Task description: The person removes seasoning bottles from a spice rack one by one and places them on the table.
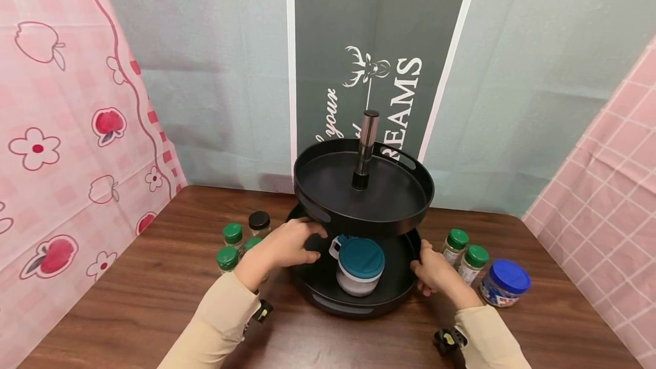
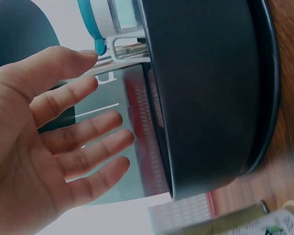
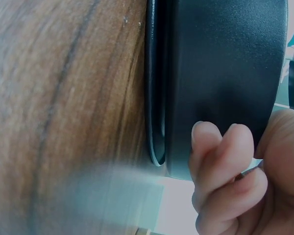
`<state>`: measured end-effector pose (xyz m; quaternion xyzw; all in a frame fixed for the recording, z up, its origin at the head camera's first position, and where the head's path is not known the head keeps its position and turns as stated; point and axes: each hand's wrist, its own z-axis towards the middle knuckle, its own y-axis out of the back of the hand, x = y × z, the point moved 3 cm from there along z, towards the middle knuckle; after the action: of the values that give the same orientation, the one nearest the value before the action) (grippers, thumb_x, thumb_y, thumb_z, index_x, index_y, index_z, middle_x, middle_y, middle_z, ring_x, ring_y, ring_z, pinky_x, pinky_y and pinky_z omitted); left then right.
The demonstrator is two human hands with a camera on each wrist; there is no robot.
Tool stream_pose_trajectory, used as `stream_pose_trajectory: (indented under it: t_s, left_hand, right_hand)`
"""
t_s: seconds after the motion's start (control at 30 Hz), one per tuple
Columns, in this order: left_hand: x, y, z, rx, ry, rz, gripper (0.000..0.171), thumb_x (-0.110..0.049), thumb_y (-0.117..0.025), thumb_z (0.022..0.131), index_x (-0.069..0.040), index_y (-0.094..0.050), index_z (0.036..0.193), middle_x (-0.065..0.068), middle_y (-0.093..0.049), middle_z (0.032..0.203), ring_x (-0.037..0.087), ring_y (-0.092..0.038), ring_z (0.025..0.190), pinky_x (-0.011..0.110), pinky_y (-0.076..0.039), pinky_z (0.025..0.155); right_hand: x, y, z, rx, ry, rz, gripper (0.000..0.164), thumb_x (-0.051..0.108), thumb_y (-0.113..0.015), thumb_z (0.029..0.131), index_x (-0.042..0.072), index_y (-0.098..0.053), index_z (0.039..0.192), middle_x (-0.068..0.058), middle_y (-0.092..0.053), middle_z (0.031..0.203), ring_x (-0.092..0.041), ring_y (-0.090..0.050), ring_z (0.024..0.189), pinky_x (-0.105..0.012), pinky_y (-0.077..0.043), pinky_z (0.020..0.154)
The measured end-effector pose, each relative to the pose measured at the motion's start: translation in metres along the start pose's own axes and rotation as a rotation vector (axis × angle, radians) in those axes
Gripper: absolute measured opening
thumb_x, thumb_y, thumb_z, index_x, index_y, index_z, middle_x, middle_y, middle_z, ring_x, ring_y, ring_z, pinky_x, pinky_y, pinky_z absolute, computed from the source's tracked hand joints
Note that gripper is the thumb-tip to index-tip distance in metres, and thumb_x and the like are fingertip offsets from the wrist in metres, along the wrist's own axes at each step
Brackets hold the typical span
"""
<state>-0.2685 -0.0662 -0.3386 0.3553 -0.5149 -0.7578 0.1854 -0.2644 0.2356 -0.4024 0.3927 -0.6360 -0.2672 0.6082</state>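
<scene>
A black two-tier tray (image 1: 364, 226) with a shiny metal post (image 1: 367, 144) stands on the table. On its lower tier sits a jar (image 1: 361, 258) with a teal lid; another teal-lidded container (image 1: 335, 246) with a white clasp or handle is partly hidden behind it. My right hand (image 1: 435, 269) pinches the lower tier's right rim, thumb over the edge and curled fingers against the outer wall (image 3: 220, 73). At the left, my left hand (image 1: 292, 244) is spread between the tiers. In the left wrist view its fingers (image 2: 93, 152) hold nothing, beside the lower wall (image 2: 206, 98).
Several spice jars with green lids (image 1: 227, 256) and one with a black lid (image 1: 259, 221) stand left of the tray. Two green-lidded jars (image 1: 474, 258) and a blue-lidded tub (image 1: 506, 283) are at the right. A printed curtain (image 1: 328, 27) hangs behind the table.
</scene>
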Motion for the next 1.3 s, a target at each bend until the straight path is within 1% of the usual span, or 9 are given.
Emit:
stream_pose_trajectory:
  t_s: [0.23,0.43,0.57,0.77,0.93,1.03,1.13,1.23,1.3]
  left_hand:
    - [-0.002,-0.003,0.011,-0.022,-0.014,-0.038,0.032,-0.014,-0.067,0.077,-0.007,-0.064,0.108,0.009,-0.063,0.109,0.023,-0.054,0.103,0.042,-0.047,0.084]
    - [-0.003,-0.007,0.017,-0.009,-0.011,-0.033,0.032,-0.014,-0.065,0.078,-0.010,-0.061,0.109,0.007,-0.063,0.107,0.020,-0.055,0.095,0.040,-0.048,0.079]
    - [-0.003,-0.013,0.023,-0.006,-0.006,-0.048,0.042,-0.012,-0.065,0.077,-0.009,-0.055,0.118,0.011,-0.059,0.111,0.021,-0.053,0.096,0.041,-0.048,0.080]
    - [-0.004,-0.022,0.032,0.049,0.033,-0.128,0.058,-0.006,-0.062,0.077,-0.009,-0.043,0.132,0.014,-0.047,0.123,0.022,-0.046,0.098,0.039,-0.042,0.078]
    - [-0.004,-0.031,0.039,0.077,0.032,-0.104,0.066,-0.002,-0.063,0.074,-0.010,-0.040,0.135,0.011,-0.044,0.126,0.021,-0.041,0.100,0.036,-0.037,0.078]
    - [-0.005,-0.036,0.042,0.076,0.013,-0.085,0.069,-0.001,-0.064,0.072,-0.011,-0.039,0.135,0.010,-0.044,0.125,0.020,-0.041,0.102,0.035,-0.037,0.080]
    - [-0.005,-0.038,0.043,0.082,0.012,-0.095,0.072,0.001,-0.064,0.072,-0.012,-0.037,0.137,0.011,-0.042,0.129,0.020,-0.039,0.105,0.035,-0.037,0.085]
    - [-0.005,-0.039,0.043,0.110,0.031,-0.093,0.070,0.000,-0.063,0.074,-0.013,-0.036,0.138,0.009,-0.042,0.130,0.019,-0.040,0.104,0.034,-0.037,0.082]
    - [-0.004,-0.039,0.043,0.141,0.047,-0.077,0.061,-0.003,-0.062,0.077,-0.014,-0.042,0.133,0.007,-0.049,0.117,0.018,-0.043,0.096,0.033,-0.037,0.076]
  right_hand:
    - [-0.002,-0.001,0.000,0.006,-0.007,0.011,0.067,0.008,-0.043,0.090,-0.018,-0.001,0.135,-0.006,-0.055,0.048,-0.020,-0.052,0.038,-0.031,-0.043,0.038]
    - [-0.002,-0.002,0.000,0.007,-0.013,0.017,0.067,0.008,-0.043,0.090,-0.017,-0.001,0.136,-0.006,-0.055,0.049,-0.020,-0.052,0.039,-0.031,-0.043,0.039]
    - [-0.002,-0.002,-0.001,0.011,-0.017,0.017,0.067,0.008,-0.043,0.090,-0.017,-0.001,0.136,-0.006,-0.055,0.049,-0.020,-0.052,0.040,-0.031,-0.043,0.039]
    - [-0.002,0.000,-0.001,0.012,-0.011,0.013,0.067,0.008,-0.043,0.090,-0.017,-0.001,0.136,-0.006,-0.055,0.050,-0.020,-0.052,0.039,-0.031,-0.043,0.039]
    - [-0.002,0.000,-0.001,0.012,-0.009,0.008,0.067,0.008,-0.043,0.090,-0.018,-0.002,0.136,-0.006,-0.055,0.049,-0.020,-0.052,0.039,-0.031,-0.044,0.039]
    - [-0.002,0.000,0.000,0.006,-0.011,0.006,0.067,0.008,-0.043,0.089,-0.018,-0.002,0.135,-0.006,-0.055,0.049,-0.020,-0.052,0.039,-0.031,-0.044,0.039]
    - [-0.001,-0.001,0.000,0.003,-0.015,0.009,0.067,0.008,-0.043,0.089,-0.018,-0.002,0.135,-0.006,-0.055,0.048,-0.020,-0.052,0.039,-0.031,-0.044,0.039]
    - [-0.001,0.000,0.000,0.006,-0.016,0.011,0.067,0.008,-0.043,0.089,-0.018,-0.002,0.135,-0.006,-0.055,0.048,-0.020,-0.052,0.039,-0.031,-0.044,0.039]
    - [-0.001,0.000,0.000,0.009,-0.016,0.011,0.067,0.008,-0.043,0.089,-0.018,-0.002,0.135,-0.006,-0.054,0.048,-0.020,-0.052,0.039,-0.031,-0.044,0.039]
